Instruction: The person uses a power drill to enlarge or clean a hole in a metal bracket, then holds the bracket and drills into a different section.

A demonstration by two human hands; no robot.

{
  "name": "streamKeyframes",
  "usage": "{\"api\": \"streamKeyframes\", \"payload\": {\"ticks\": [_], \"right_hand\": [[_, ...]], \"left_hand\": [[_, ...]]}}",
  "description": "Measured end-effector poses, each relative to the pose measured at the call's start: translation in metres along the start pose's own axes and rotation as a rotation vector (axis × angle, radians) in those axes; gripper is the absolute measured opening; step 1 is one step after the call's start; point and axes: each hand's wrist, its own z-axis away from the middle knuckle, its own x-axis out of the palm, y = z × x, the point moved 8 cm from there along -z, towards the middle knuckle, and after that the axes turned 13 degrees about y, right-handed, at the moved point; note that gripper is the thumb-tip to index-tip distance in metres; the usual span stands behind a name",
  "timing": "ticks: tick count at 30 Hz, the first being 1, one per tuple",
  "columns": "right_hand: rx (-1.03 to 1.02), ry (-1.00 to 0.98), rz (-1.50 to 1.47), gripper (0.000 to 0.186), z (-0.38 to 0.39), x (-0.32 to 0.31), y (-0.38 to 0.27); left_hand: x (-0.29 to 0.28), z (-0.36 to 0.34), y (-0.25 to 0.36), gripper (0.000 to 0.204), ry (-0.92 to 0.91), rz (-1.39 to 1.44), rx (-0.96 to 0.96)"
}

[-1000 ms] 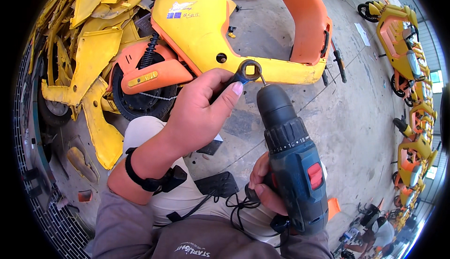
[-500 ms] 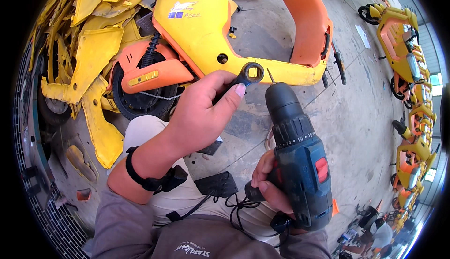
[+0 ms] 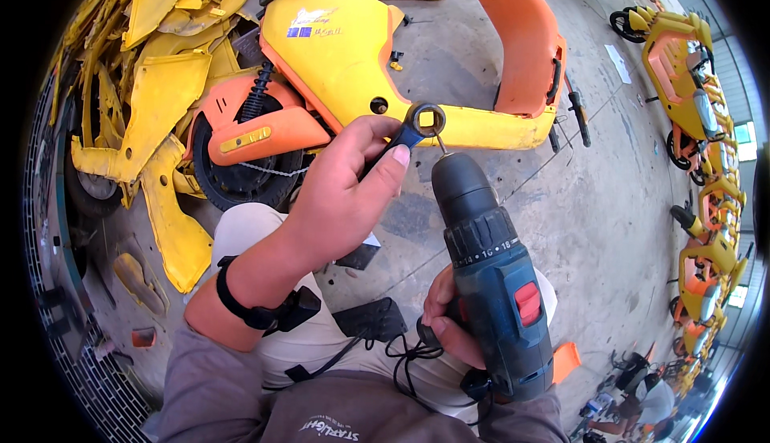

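My left hand (image 3: 341, 190) is closed around the dark blue handle of a ring wrench (image 3: 414, 133), whose metal ring end sticks out past my thumb and forefinger. My right hand (image 3: 451, 319) grips a dark teal and black cordless drill (image 3: 504, 299) with a red switch on top. From its chuck a thin bit (image 3: 441, 145) points up at the right edge of the wrench's ring; whether they touch I cannot tell. Beyond both hands, a yellow and orange scooter (image 3: 333, 54) stands with its rear wheel to the left.
Yellow body panels (image 3: 164, 82) are heaped at the far left. Grips and cables (image 3: 577, 114) lie beside the scooter's front. More yellow and orange scooters (image 3: 682, 82) line the right side. Another person (image 3: 654, 403) is at the lower right. A black box (image 3: 369, 319) rests by my lap.
The drill has moved left, bringing its bit up to the wrench's ring. My left hand and the wrench have shifted slightly left.
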Motion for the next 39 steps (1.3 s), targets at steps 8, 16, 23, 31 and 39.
{"api": "streamKeyframes", "payload": {"ticks": [8, 16, 23, 31, 39], "right_hand": [[0.008, 0.041, -0.033, 0.023, 0.000, -0.005, -0.006], [-0.149, 0.143, 0.127, 0.021, -0.001, -0.012, -0.020], [-0.033, 0.195, -0.117, 0.022, 0.000, -0.021, -0.024], [-0.175, 0.144, 0.003, 0.024, -0.002, -0.024, -0.019], [-0.142, -0.013, -0.075, 0.023, 0.000, -0.011, -0.017]], "left_hand": [[0.003, 0.004, 0.005, 0.030, 0.003, 0.019, 0.141], [0.002, 0.001, 0.005, 0.038, -0.108, 0.175, -0.001], [0.013, 0.013, 0.031, 0.068, -0.326, 0.211, 0.185], [-0.023, -0.016, 0.008, 0.019, 0.097, 0.128, 0.272], [-0.046, -0.030, 0.000, 0.030, 0.235, 0.335, 0.100]]}}
